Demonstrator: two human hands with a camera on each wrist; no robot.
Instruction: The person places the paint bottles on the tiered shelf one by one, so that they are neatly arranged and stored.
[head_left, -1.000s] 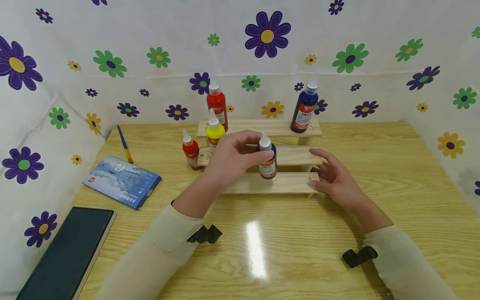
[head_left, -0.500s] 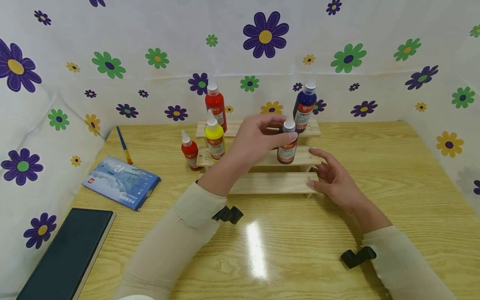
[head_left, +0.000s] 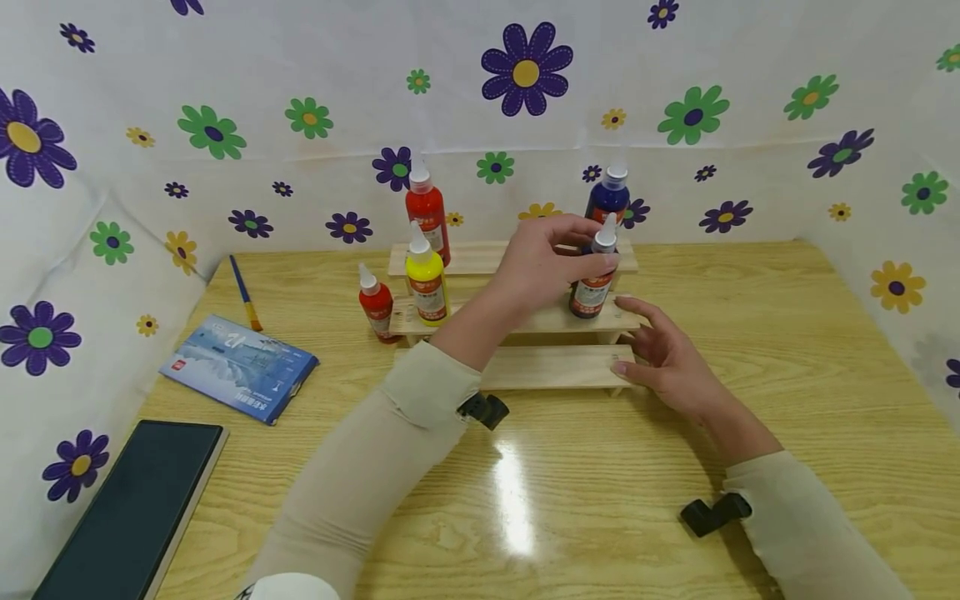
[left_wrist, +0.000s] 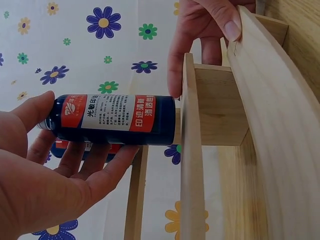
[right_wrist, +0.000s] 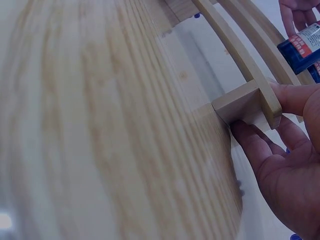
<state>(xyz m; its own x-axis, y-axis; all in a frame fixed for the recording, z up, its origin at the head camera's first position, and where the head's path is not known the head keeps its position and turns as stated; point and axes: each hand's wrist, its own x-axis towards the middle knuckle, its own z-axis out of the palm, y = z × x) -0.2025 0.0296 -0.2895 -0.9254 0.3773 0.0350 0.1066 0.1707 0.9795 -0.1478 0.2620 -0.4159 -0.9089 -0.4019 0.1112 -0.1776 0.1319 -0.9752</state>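
My left hand [head_left: 547,257] grips a dark blue paint bottle [head_left: 592,293] near its white nozzle cap. This bottle stands upright at the right end of the middle step of a three-step wooden rack [head_left: 555,367]. In the left wrist view the bottle's base [left_wrist: 167,120] meets the plank or is very close to it. My right hand [head_left: 671,362] holds the rack's right end, with the thumb on the lowest step and a finger at the middle one. Behind the held bottle, partly hidden, another blue bottle [head_left: 609,198] stands on the top step.
A red bottle [head_left: 426,212] is on the top step's left end, a yellow bottle [head_left: 427,287] on the middle step. Left of the rack stands a smaller red bottle [head_left: 376,310]. Further left lie a paintbrush [head_left: 243,292], a blue box [head_left: 240,367] and a dark tablet-like slab [head_left: 135,508].
My left hand has carried the dark blue bottle rightward and back, from above the rack's middle to the middle step's right end. The right hand has stayed on the rack.
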